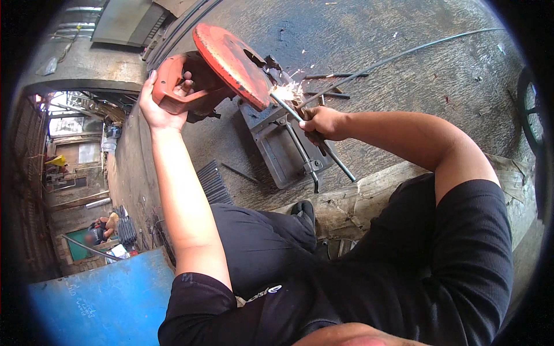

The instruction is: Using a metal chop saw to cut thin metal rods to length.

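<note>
One saw (231, 63), its handle clamped in the left hand (157, 101); one rod (314, 138) on the saw's base (277, 147), gripped by the right hand (323, 122), sparks (288, 91) at the cut; a few rods (326, 86) lie beyond on the floor (404, 86).

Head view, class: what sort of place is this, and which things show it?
Probably a metalworking yard or workshop: a red chop saw throws sparks off a steel rod, and cut rods lie stacked on the concrete floor.
</note>
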The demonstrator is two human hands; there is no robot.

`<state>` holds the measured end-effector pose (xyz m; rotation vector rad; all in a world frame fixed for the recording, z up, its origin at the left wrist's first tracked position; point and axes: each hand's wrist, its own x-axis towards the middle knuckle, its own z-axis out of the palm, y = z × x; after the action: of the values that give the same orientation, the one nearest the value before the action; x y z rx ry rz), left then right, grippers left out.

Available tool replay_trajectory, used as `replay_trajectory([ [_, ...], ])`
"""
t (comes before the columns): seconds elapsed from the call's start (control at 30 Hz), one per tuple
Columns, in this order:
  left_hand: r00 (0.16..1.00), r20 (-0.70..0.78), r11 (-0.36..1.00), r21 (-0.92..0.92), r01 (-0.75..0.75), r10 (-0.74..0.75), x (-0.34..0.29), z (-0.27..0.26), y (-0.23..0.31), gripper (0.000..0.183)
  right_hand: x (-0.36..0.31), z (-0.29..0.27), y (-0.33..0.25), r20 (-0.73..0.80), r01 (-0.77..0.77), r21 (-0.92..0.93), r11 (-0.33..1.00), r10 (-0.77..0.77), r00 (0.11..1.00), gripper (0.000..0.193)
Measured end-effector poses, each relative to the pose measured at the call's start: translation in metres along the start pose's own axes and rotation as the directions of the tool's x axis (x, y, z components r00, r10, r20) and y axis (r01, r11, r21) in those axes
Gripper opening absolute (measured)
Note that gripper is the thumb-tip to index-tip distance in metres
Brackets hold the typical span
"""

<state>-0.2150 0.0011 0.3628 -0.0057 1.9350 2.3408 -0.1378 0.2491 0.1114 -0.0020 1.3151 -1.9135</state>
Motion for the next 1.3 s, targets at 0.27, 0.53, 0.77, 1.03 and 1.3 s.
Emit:
replay_trajectory([
  [0.27,0.997,0.071,0.999,-0.026,0.037,-0.036,0.003,-0.008,0.003,0.054,-0.002,0.004,0.002,0.109,-0.017,0.135,0.991,0.003,0.994,0.016],
  [0.53,0.993,0.101,0.998,-0.032,0.059,-0.056,0.004,-0.010,0.003,0.053,0.001,0.000,0.005,0.161,-0.025,0.115,0.993,0.006,0.987,0.015],
  [0.77,0.995,0.090,0.998,-0.038,0.054,-0.050,0.003,-0.008,0.003,0.053,0.001,-0.005,0.007,0.088,-0.069,0.159,0.985,0.055,0.995,0.022],
  [1.03,0.999,0.033,1.000,0.009,0.029,-0.029,0.009,-0.018,0.005,0.054,-0.004,-0.008,0.003,0.020,-0.071,0.180,0.981,0.068,0.997,0.027],
  [1.3,0.996,0.087,1.000,-0.008,0.024,-0.023,0.007,-0.014,0.002,0.056,-0.006,-0.006,-0.006,-0.224,-0.011,-0.078,0.997,-0.006,0.975,0.019],
])
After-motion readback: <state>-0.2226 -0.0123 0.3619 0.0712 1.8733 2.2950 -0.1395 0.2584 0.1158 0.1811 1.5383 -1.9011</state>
